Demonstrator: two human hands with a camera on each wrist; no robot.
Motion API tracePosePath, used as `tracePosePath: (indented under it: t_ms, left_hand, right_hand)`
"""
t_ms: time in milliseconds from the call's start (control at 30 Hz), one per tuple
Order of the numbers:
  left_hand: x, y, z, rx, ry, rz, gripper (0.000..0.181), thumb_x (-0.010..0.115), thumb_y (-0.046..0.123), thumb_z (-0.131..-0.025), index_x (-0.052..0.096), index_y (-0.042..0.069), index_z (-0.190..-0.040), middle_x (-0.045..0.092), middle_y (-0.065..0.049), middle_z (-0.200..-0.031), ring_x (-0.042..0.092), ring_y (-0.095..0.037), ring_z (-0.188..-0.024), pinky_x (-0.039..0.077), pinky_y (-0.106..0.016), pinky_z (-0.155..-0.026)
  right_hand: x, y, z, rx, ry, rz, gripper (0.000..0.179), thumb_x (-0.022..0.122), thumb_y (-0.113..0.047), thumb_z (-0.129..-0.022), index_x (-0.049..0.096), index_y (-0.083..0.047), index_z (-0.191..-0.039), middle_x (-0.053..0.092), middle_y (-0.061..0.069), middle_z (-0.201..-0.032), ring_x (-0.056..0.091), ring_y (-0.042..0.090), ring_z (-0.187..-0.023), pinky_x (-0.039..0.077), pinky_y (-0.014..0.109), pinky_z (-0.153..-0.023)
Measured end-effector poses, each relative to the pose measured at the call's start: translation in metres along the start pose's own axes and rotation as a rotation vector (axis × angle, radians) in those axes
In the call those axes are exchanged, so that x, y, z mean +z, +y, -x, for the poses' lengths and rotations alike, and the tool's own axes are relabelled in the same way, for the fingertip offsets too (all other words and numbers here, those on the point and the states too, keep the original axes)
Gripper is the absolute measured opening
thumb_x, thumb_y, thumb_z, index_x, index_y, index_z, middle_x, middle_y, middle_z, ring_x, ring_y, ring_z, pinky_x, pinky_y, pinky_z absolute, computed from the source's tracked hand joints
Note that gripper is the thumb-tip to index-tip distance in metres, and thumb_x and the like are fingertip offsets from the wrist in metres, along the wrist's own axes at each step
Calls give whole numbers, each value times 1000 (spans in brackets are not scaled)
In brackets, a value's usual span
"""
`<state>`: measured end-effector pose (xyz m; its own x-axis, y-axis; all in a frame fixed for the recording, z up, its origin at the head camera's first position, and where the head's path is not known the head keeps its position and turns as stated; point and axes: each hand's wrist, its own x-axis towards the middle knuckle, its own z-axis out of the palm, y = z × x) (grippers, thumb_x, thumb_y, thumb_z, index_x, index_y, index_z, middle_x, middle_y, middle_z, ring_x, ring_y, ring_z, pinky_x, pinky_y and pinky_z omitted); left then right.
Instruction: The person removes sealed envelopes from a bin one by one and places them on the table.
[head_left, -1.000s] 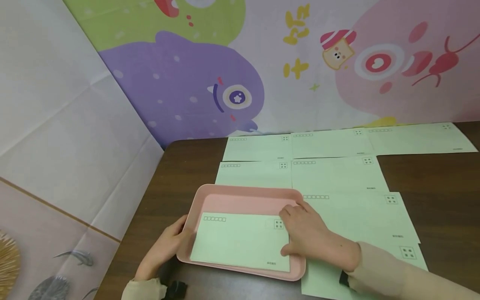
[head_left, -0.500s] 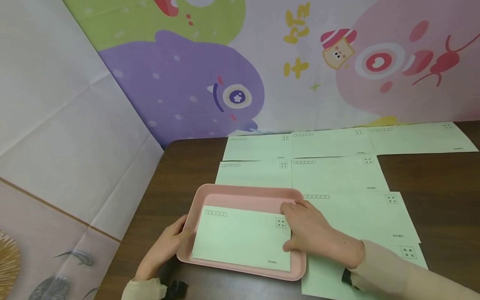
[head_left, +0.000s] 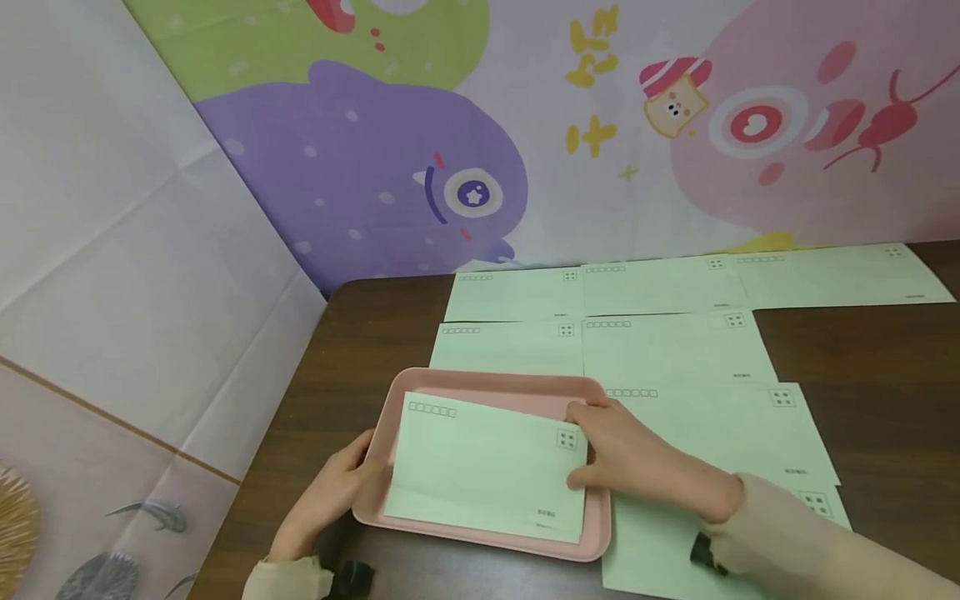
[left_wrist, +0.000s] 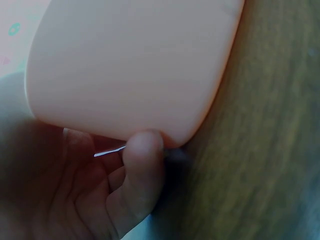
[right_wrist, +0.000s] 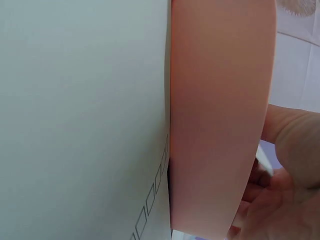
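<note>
A pink tray (head_left: 495, 382) stands on the table with a pale green envelope (head_left: 480, 471) in it. The envelope lies askew, its upper left corner farther back than its right one. Along its lower right edge a second envelope shows underneath. My left hand (head_left: 333, 492) grips the tray's left side; in the left wrist view the thumb (left_wrist: 145, 160) sits at the tray's edge. My right hand (head_left: 622, 450) holds the envelope by its right edge, thumb in front and fingers behind. The right wrist view shows the tray's wall (right_wrist: 220, 100) between that hand and a printed envelope (right_wrist: 85, 100).
Several more envelopes lie flat on the dark wooden table (head_left: 360, 333), among them a back-row one (head_left: 660, 287) and one right of the tray (head_left: 720, 433). A cartoon-printed cloth (head_left: 585, 200) hangs behind the table. A white panel (head_left: 150, 250) rises at the left.
The envelope's upper left corner has swung away from me, and its edge has shifted slightly right with my right hand. An envelope beneath now shows. My left hand and the tray stay put.
</note>
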<state>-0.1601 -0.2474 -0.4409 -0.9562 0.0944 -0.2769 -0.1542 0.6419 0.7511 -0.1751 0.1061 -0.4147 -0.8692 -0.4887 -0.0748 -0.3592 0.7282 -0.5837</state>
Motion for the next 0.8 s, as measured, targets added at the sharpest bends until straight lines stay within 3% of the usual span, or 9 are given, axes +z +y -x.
tracePosePath:
  t_ms: [167, 300, 467, 667, 800]
  left_hand:
    - [0, -1, 0, 4, 3, -14, 42, 51, 29, -92, 46, 11, -129, 55, -12, -122, 52, -22, -106, 40, -42, -91]
    - [0, -1, 0, 8, 4, -22, 42, 51, 30, -92, 46, 11, -129, 54, -12, -123, 51, -23, -109, 39, -43, -92]
    - [0, -1, 0, 5, 3, -31, 46, 50, 31, -93, 43, 9, -132, 51, -14, -128, 48, -27, -116, 37, -47, -95]
    - [-1, -1, 0, 11, 1, -40, 51, 48, 32, -93, 38, 7, -137, 45, -16, -134, 41, -30, -124, 33, -49, -99]
    - [-1, -1, -1, 25, 12, -51, 49, 46, 31, -94, 38, 7, -137, 44, -17, -135, 39, -31, -125, 32, -49, -99]
  right_hand:
    - [-2, 3, 0, -20, 25, -79, 33, 78, -21, -65, 56, -16, -90, 54, -11, -80, 45, 11, -74, 39, 27, -69]
    - [-2, 6, 2, -27, 44, -182, 36, 74, -16, -71, 58, -14, -103, 61, -8, -96, 55, 10, -85, 44, 27, -74]
    - [-2, 7, 5, -15, 59, -348, 36, 68, -11, -79, 54, -10, -112, 63, 4, -110, 62, 19, -97, 50, 25, -74]
    - [-4, 11, 6, -48, 116, -335, 15, 63, -18, -85, 56, -10, -96, 66, 4, -97, 63, 19, -94, 48, 25, -68]
    - [-5, 11, 6, -69, 151, -349, 14, 59, -16, -88, 58, -13, -101, 66, 1, -101, 62, 14, -94, 46, 24, -70]
